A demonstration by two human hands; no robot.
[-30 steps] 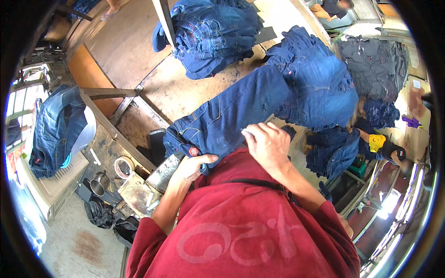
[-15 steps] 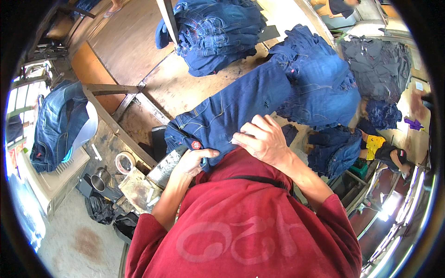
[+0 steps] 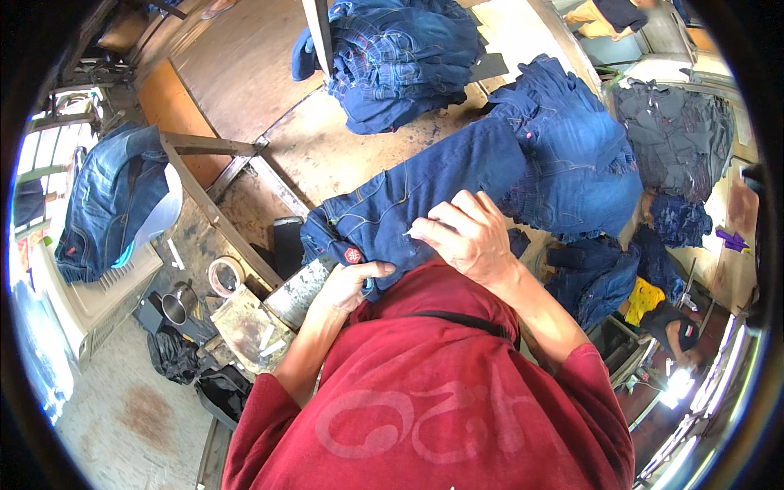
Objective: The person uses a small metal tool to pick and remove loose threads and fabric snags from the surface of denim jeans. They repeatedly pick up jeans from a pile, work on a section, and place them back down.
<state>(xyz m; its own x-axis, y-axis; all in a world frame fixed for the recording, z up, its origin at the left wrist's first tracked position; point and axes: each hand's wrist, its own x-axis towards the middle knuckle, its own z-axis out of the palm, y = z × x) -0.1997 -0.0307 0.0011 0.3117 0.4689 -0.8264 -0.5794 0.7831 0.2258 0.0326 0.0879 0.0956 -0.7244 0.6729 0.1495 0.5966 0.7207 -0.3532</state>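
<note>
Dark blue jeans (image 3: 425, 184) lie stretched out before me, their waist end close to my body and the far end against a heap of denim. My left hand (image 3: 349, 287) grips the waistband edge, thumb on top, beside a red-and-white round tag (image 3: 352, 256). Over the denim, my right hand (image 3: 472, 237) is closed in a pinch, with a small white piece (image 3: 409, 233) just showing at the fingertips. Its kind is too small to make out, and the fingers cover most of it.
Piled jeans (image 3: 404, 57) stand at the back, more denim (image 3: 576, 159) to the right. At left are jeans on a stand (image 3: 110, 204), a tape roll (image 3: 222, 276), a metal mug (image 3: 175, 306) and a wooden post (image 3: 318, 37). Another person (image 3: 674, 331) is at far right.
The view has shifted slightly, so most things sit a little to the right. My left hand keeps its hold on the waistband; my right hand stays pinched over the denim.
</note>
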